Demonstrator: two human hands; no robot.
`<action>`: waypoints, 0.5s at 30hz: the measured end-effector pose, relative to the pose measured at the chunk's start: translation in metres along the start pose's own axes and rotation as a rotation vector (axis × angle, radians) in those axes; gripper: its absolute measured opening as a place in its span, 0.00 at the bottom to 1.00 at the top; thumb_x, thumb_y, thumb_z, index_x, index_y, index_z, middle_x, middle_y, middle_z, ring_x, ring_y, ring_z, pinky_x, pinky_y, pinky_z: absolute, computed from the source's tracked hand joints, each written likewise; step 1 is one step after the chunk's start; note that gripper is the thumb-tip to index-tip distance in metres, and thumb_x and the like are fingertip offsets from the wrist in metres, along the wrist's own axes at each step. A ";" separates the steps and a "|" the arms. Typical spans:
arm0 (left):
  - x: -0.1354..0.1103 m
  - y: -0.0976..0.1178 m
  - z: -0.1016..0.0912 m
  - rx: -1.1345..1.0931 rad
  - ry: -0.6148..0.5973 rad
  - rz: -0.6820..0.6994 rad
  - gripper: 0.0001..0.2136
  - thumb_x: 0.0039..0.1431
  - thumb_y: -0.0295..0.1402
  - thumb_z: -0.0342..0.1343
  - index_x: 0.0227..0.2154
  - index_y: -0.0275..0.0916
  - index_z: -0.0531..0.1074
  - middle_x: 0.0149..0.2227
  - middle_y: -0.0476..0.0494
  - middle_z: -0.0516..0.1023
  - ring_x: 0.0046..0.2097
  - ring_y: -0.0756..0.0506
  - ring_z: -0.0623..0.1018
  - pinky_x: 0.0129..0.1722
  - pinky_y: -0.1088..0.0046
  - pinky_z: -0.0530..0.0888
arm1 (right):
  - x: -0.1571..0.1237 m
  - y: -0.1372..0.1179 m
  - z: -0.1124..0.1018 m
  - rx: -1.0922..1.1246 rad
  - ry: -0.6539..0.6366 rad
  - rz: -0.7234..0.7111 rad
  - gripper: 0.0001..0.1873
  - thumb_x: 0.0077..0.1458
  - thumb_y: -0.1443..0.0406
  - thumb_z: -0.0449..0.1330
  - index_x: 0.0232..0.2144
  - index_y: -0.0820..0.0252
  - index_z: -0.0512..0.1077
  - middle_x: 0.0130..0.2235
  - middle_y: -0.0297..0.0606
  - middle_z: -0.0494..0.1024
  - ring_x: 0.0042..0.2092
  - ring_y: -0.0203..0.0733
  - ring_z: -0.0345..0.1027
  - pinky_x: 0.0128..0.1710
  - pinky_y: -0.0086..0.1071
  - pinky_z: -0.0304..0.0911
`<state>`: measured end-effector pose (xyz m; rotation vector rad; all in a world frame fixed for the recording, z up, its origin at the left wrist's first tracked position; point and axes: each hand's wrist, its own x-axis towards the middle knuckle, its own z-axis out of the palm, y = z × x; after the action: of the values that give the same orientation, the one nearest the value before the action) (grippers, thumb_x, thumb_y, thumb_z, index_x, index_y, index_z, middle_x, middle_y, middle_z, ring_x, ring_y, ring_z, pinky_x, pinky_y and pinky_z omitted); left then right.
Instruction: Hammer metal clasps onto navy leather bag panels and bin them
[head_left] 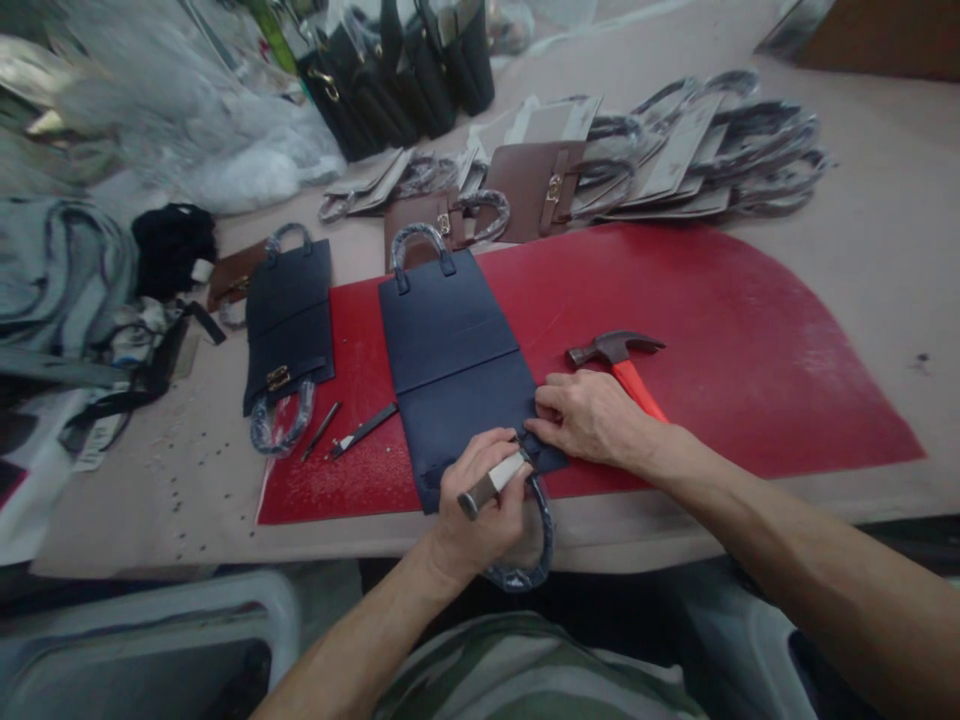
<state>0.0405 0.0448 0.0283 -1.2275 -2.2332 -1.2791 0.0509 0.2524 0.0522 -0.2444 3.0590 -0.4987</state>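
Navy bag panel (450, 370) on red mat (712, 330), centre.
Left hand (484, 505) clenched round white-handled tool (493, 482); right hand (592, 415) pinches panel edge.

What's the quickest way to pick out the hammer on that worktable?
Look at the big red mat on the table. Just beyond the right hand, right of the flat navy bag panel, lies the hammer. Nothing else there has a dark metal head and a bright orange-red handle.
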 end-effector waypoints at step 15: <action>0.007 -0.003 -0.001 -0.020 -0.073 0.037 0.05 0.64 0.24 0.54 0.41 0.37 0.72 0.39 0.39 0.80 0.46 0.42 0.81 0.46 0.63 0.82 | 0.007 0.006 0.006 0.199 0.058 0.159 0.09 0.57 0.65 0.62 0.41 0.60 0.72 0.30 0.33 0.79 0.32 0.41 0.71 0.32 0.31 0.53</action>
<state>0.0337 0.0466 0.0311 -1.3372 -2.2416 -1.2655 0.0438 0.2555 0.0442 0.0194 3.0196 -0.8049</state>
